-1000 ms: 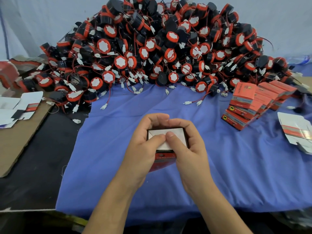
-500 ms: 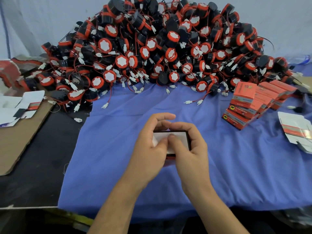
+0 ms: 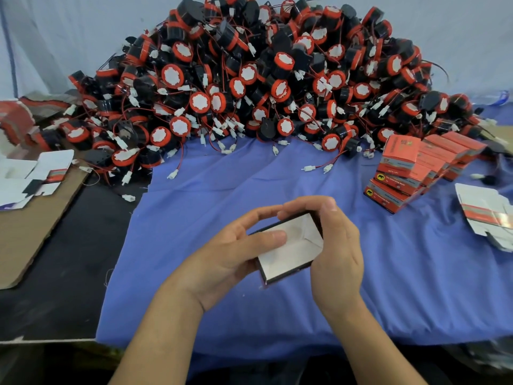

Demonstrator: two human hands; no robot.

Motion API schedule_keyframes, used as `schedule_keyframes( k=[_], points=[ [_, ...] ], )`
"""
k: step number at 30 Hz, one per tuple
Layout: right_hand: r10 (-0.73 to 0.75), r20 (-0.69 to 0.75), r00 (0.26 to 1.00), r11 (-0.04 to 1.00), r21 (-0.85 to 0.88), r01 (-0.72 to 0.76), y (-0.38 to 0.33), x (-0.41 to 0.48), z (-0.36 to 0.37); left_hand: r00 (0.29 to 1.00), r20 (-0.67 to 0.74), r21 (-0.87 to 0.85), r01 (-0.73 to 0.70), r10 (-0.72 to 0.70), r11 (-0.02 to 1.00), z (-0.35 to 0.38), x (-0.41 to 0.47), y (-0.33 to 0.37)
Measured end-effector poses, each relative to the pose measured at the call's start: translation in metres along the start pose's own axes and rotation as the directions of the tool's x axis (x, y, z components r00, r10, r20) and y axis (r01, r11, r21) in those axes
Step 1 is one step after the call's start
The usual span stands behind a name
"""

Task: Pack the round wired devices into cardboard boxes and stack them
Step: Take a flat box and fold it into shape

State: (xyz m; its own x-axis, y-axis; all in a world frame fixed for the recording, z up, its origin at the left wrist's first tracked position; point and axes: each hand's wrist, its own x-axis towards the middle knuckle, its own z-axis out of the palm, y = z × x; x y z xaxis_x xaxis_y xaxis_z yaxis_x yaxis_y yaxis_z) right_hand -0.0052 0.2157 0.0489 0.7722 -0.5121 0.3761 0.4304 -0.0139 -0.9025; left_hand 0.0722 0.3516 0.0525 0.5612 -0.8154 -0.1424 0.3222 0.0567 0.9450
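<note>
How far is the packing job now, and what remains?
Done: a stack of closed red boxes stands on the blue cloth at right. In hand: the left hand and right hand hold one small box, white inside showing. Remaining: a large pile of round wired devices and flat unfolded boxes.

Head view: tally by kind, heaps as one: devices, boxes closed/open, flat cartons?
Device heap: 1
Closed-box stack: 1
Open box, in left hand and right hand: 1
Flat-carton piles: 2, left and right (far-left red stack unclear)
Total: 5
</note>
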Motion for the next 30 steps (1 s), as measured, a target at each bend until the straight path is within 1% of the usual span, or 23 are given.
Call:
schedule_keyframes(
  k=[4, 6, 8, 9, 10, 11, 12, 13, 14, 15, 16, 17, 18, 19, 20, 21, 22, 23, 24, 26, 28, 30],
  points=[
    [0.031, 0.065, 0.997, 1.0, 0.004, -0.031, 0.002, -0.002, -0.003, 0.989, 0.148, -0.071, -0.003, 0.013, 0.997, -0.001, 0.0, -0.007],
    [0.024, 0.101, 0.995, 0.999, -0.031, -0.021, 0.003, -0.003, -0.005, 0.985, 0.171, -0.061, -0.004, 0.014, 0.998, -0.002, -0.001, -0.007],
    [0.052, 0.134, 0.99, 0.988, -0.153, -0.032, 0.004, -0.001, -0.01, 0.993, 0.113, 0.019, -0.035, 0.032, 0.999, -0.004, -0.002, -0.005],
    [0.121, 0.151, 0.981, 0.975, -0.206, -0.088, 0.005, 0.002, -0.014, 0.997, 0.065, 0.104, -0.058, 0.051, 0.993, -0.005, -0.003, -0.003],
    [0.231, 0.173, 0.957, 0.957, -0.22, -0.192, 0.005, 0.004, -0.02, 0.996, 0.023, 0.225, -0.084, 0.081, 0.971, -0.006, -0.004, 0.001],
    [0.353, 0.213, 0.911, 0.927, -0.213, -0.309, 0.006, 0.007, -0.027, 0.991, 0.001, 0.369, -0.121, 0.13, 0.921, -0.007, -0.005, 0.005],
    [0.455, 0.269, 0.849, 0.889, -0.202, -0.412, 0.006, 0.01, -0.033, 0.982, 0.004, 0.526, -0.163, 0.19, 0.835, -0.007, -0.005, 0.008],
    [0.52, 0.326, 0.789, 0.854, -0.199, -0.481, 0.006, 0.013, -0.039, 0.972, 0.026, 0.68, -0.189, 0.235, 0.709, -0.006, -0.006, 0.011],
    [0.548, 0.371, 0.75, 0.836, -0.197, -0.513, 0.007, 0.014, -0.044, 0.965, 0.046, 0.809, -0.188, 0.258, 0.557, -0.004, -0.006, 0.013],
    [0.541, 0.405, 0.737, 0.838, -0.183, -0.515, 0.008, 0.016, -0.048, 0.964, 0.054, 0.891, -0.164, 0.26, 0.423, -0.002, -0.006, 0.014],
    [0.513, 0.427, 0.744, 0.853, -0.157, -0.498, 0.009, 0.017, -0.051, 0.96, 0.056, 0.936, -0.146, 0.273, 0.322, -0.001, -0.007, 0.013],
    [0.478, 0.438, 0.761, 0.871, -0.125, -0.475, 0.012, 0.018, -0.054, 0.943, 0.062, 0.955, -0.151, 0.326, 0.255, -0.001, -0.008, 0.01],
    [0.45, 0.437, 0.779, 0.884, -0.095, -0.457, 0.014, 0.018, -0.057, 0.909, 0.062, 0.957, -0.172, 0.413, 0.234, -0.001, -0.009, 0.006],
    [0.424, 0.432, 0.796, 0.896, -0.071, -0.439, 0.016, 0.018, -0.059, 0.861, 0.015, 0.932, -0.196, 0.508, 0.305, -0.002, -0.009, 0.002],
    [0.403, 0.43, 0.808, 0.905, -0.054, -0.423, 0.018, 0.018, -0.061, 0.821, -0.095, 0.857, -0.22, 0.563, 0.465, -0.003, -0.009, -0.002],
    [0.385, 0.433, 0.815, 0.913, -0.049, -0.406, 0.02, 0.017, -0.063, 0.81, -0.215, 0.715, -0.249, 0.545, 0.653, -0.006, -0.008, -0.006],
    [0.374, 0.437, 0.818, 0.92, -0.062, -0.387, 0.023, 0.016, -0.064, 0.833, -0.279, 0.556, -0.265, 0.477, 0.788, -0.009, -0.006, -0.009],
    [0.369, 0.436, 0.821, 0.926, -0.097, -0.365, 0.026, 0.015, -0.065, 0.866, -0.279, 0.451, -0.264, 0.416, 0.853, -0.012, -0.004, -0.014],
    [0.365, 0.426, 0.828, 0.931, -0.154, -0.331, 0.029, 0.015, -0.066, 0.885, -0.25, 0.434, -0.261, 0.393, 0.862, -0.017, -0.002, -0.017],
    [0.351, 0.375, 0.858, 0.92, -0.306, -0.243, 0.036, 0.017, -0.066, 0.886, -0.216, 0.505, -0.258, 0.409, 0.824, -0.024, 0.003, -0.024],
    [0.342, 0.318, 0.884, 0.882, -0.434, -0.184, 0.044, 0.019, -0.067, 0.881, -0.207, 0.541, -0.259, 0.424, 0.801, -0.031, 0.009, -0.03],
    [0.362, 0.281, 0.889, 0.807, -0.573, -0.147, 0.053, 0.02, -0.065, 0.9, -0.212, 0.543, -0.217, 0.382, 0.811, -0.036, 0.016, -0.042]
  ],
)
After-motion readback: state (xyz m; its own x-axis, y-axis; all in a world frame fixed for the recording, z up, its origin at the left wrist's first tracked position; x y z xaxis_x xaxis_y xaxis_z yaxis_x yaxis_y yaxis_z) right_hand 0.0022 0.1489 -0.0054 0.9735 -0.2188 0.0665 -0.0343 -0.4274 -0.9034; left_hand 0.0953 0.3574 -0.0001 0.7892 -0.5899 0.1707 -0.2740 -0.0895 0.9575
